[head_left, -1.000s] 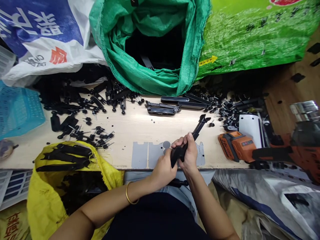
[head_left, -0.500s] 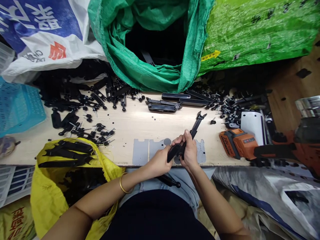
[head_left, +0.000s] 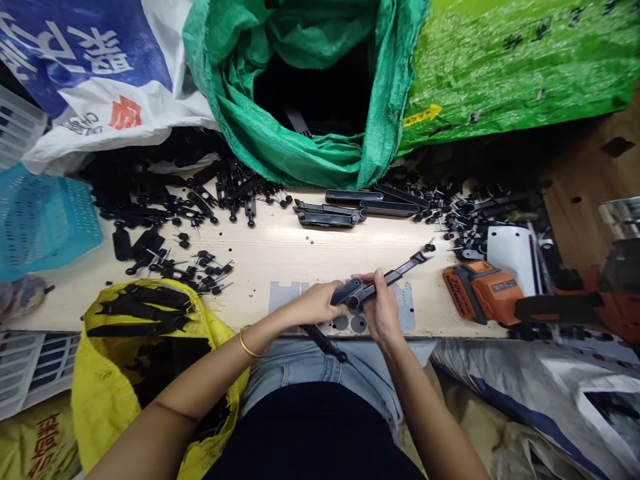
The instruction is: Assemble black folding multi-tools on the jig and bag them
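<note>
My left hand (head_left: pixel 317 305) is closed around the thick, rounded end of a black jointed plastic arm (head_left: pixel 367 291), just over the front edge of the bench. My right hand (head_left: pixel 383 312) grips the same arm past its joint, thumb along the top. The arm's narrow forked end points up and to the right, close to a small black knob (head_left: pixel 429 247). A thinner black section (head_left: pixel 323 341) with a round tip slants down below my left hand, over the lap; its link to the rest is hidden by the hand.
Folded black arms (head_left: pixel 330 215) lie behind my hands, before a green sack (head_left: pixel 385 100). Black knobs with metal pins (head_left: pixel 205 267) are scattered left. An orange cordless tool's battery (head_left: pixel 483 290) stands right. A yellow sack (head_left: pixel 107 387) holding black parts hangs at the left front.
The forked end has swung down and to the right, so the arm lies flatter. The thinner section below my left hand now shows more. Both hands keep their grip.
</note>
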`<action>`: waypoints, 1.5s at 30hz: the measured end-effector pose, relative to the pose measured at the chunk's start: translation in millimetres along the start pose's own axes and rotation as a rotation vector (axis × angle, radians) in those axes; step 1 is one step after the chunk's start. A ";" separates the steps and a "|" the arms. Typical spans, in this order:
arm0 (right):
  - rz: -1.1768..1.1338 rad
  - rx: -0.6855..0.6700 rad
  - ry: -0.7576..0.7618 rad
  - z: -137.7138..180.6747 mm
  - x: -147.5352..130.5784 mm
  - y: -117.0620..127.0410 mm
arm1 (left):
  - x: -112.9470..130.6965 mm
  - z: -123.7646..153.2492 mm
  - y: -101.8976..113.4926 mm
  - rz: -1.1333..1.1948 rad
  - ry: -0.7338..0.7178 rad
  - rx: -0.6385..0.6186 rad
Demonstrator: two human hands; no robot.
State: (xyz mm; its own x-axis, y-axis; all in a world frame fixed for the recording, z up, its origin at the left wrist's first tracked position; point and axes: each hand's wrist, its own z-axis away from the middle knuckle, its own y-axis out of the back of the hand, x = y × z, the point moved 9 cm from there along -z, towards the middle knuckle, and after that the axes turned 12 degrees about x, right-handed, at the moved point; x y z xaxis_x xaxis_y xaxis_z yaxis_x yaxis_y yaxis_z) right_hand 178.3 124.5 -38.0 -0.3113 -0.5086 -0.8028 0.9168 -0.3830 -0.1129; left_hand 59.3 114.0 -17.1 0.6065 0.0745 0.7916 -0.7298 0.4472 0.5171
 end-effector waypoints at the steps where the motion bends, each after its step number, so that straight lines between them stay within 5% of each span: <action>1: 0.166 -0.099 -0.046 0.5 4.0 4.5 | -1.2 -4.8 9.3 -0.124 -0.043 0.035; 4: 0.676 -0.296 0.031 2.7 -1.8 23.7 | 2.6 -14.2 34.0 -0.491 -0.206 0.250; 7: 0.972 -0.260 0.645 5.4 -45.7 14.0 | 7.0 -15.4 27.2 -0.582 -0.369 0.309; 9: 1.091 -0.315 0.985 13.5 -51.2 -8.2 | 3.8 -16.3 18.0 -0.587 -0.409 0.302; 13: 1.228 -0.473 1.185 5.4 -23.9 -32.2 | -2.3 -18.1 10.3 -0.650 -0.438 0.321; 21: 1.243 -0.533 1.218 1.5 -14.5 -25.5 | 0.9 -22.2 9.5 -0.721 -0.553 0.287; 27: 1.177 -0.498 1.101 4.6 -27.1 -19.4 | 0.8 -21.8 11.5 -0.715 -0.559 0.269; 29: 1.168 -0.332 1.066 -14.4 -51.1 -0.9 | 0.8 -22.8 12.5 -0.695 -0.540 0.275; 33: 1.366 0.306 1.001 -80.7 -117.2 51.5 | 10.4 -27.4 8.3 -0.673 -0.522 0.270; 37: 1.463 0.553 0.847 -139.0 -154.5 52.8 | 25.8 -30.3 3.7 -0.573 -0.586 0.223; 40: 1.488 0.527 0.808 -158.1 -170.7 36.7 | 23.1 -31.4 30.2 -0.427 -0.614 0.303; 45: 1.365 0.502 0.842 -159.7 -192.2 37.9 | -43.6 -51.4 144.2 -0.486 -0.204 0.772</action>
State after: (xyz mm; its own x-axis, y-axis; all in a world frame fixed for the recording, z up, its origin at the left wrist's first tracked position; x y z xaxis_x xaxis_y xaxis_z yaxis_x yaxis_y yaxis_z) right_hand 312.8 330.9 18.5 0.9530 -0.1909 -0.2354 0.1673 -0.3162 0.9338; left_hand -56.2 221.0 6.2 0.8865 -0.1557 0.4357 -0.4623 -0.3328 0.8219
